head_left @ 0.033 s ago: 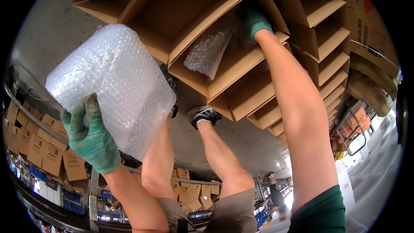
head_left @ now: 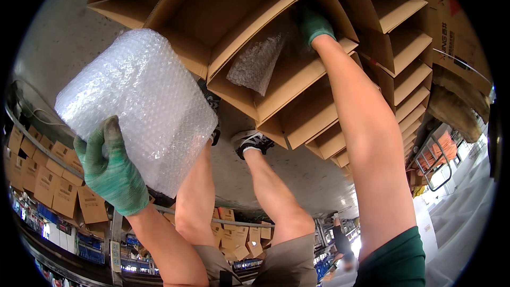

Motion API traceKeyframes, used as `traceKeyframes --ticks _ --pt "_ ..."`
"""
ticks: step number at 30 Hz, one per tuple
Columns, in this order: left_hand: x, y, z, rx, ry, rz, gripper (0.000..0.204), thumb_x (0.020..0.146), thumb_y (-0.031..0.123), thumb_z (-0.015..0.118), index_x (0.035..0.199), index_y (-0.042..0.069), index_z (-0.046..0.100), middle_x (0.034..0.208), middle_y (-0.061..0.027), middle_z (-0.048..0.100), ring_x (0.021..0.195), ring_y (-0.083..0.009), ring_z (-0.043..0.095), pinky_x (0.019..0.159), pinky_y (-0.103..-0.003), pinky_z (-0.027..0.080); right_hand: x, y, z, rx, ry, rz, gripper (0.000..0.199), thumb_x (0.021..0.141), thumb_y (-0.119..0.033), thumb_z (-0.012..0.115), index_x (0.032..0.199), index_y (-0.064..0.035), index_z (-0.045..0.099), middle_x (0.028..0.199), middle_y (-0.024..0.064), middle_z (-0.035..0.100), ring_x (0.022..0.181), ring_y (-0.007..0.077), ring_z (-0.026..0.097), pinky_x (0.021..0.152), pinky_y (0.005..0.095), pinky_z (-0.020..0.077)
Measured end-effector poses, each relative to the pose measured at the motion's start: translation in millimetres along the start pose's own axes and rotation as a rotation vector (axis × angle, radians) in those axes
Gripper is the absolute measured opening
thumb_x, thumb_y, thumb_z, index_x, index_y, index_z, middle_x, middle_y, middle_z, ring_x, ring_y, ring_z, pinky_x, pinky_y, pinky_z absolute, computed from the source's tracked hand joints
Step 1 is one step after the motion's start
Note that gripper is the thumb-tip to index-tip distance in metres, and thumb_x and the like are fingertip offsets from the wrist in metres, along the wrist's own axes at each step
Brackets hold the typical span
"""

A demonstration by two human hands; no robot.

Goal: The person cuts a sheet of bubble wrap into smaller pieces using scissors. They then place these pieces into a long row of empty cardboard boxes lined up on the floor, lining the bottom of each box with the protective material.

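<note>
My left hand [head_left: 114, 167], in a green knit glove with darker fingertips, grips the lower left edge of a large, puffy sheet of clear bubble wrap [head_left: 143, 101]. The sheet hangs in front of my legs, left of the cartons. My right hand [head_left: 314, 26], gloved the same way, reaches down into an open cardboard box [head_left: 295, 87]. Its fingers are lost in the shadow inside. Beside that hand, a smaller, crumpled piece of bubble wrap [head_left: 257, 66] lies in the box; whether the fingers touch it cannot be made out.
Several more open cartons [head_left: 398, 13] stand in rows around this box. My shoes [head_left: 252, 141] are on the grey floor close to them. Behind me, a metal rail [head_left: 48, 151] runs past many hanging or stacked brown boxes [head_left: 64, 194]. Another person [head_left: 341, 242] is farther back.
</note>
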State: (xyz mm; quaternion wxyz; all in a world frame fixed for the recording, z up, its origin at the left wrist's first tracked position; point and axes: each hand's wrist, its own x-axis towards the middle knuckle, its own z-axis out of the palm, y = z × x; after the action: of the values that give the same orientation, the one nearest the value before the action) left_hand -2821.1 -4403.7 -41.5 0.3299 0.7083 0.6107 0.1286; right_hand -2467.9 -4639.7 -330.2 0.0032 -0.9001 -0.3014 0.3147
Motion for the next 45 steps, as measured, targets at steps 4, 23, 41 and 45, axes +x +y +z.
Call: traceKeyframes --ticks 4,23,41,45 --pt "0.6 3.2 8.8 -0.083 0.002 -0.005 0.021 0.090 0.022 0.078 0.103 0.006 0.079 0.113 -0.0018 0.061 0.107 -0.0189 0.059 0.096 -0.035 0.048 3.0 -1.6 16.7 -0.024 0.231 -0.045 0.044 0.100 -0.030 0.047 0.140 -0.0121 0.054 0.138 0.0234 0.057 0.125 0.0419 0.056 0.104 0.0482 0.0465" --pt "2.6 50.8 15.4 -0.046 -0.092 0.091 0.032 0.088 0.037 0.078 0.102 0.008 0.078 0.101 -0.0046 0.073 0.099 -0.0187 0.061 0.098 -0.039 0.046 -77.3 -123.0 58.6 -0.032 -0.238 0.031 0.065 0.090 -0.033 0.061 0.152 -0.0193 0.044 0.164 0.0123 0.026 0.147 0.0474 0.027 0.114 0.0666 0.0279" --pt "-89.4 155.8 4.8 -0.442 -0.836 0.201 0.099 0.082 0.021 0.083 0.161 0.014 0.024 0.160 -0.0137 0.032 0.145 -0.0265 0.031 0.119 -0.043 0.027 -388.6 -84.1 -167.4 1.659 0.318 0.191 0.072 0.094 -0.024 0.073 0.153 -0.0049 0.036 0.148 0.0150 0.049 0.137 0.0257 0.048 0.113 0.0376 0.0392" --pt "-138.3 187.2 -4.6 -0.482 -0.978 0.055 0.117 0.080 0.027 0.086 0.163 0.026 0.004 0.151 -0.0213 0.044 0.135 -0.0314 0.047 0.114 -0.045 0.037 -426.9 -86.9 -203.4 1.382 0.273 0.414 0.083 0.088 -0.017 0.078 0.156 -0.0063 0.032 0.153 0.0174 0.045 0.142 0.0266 0.043 0.114 0.0394 0.0384"
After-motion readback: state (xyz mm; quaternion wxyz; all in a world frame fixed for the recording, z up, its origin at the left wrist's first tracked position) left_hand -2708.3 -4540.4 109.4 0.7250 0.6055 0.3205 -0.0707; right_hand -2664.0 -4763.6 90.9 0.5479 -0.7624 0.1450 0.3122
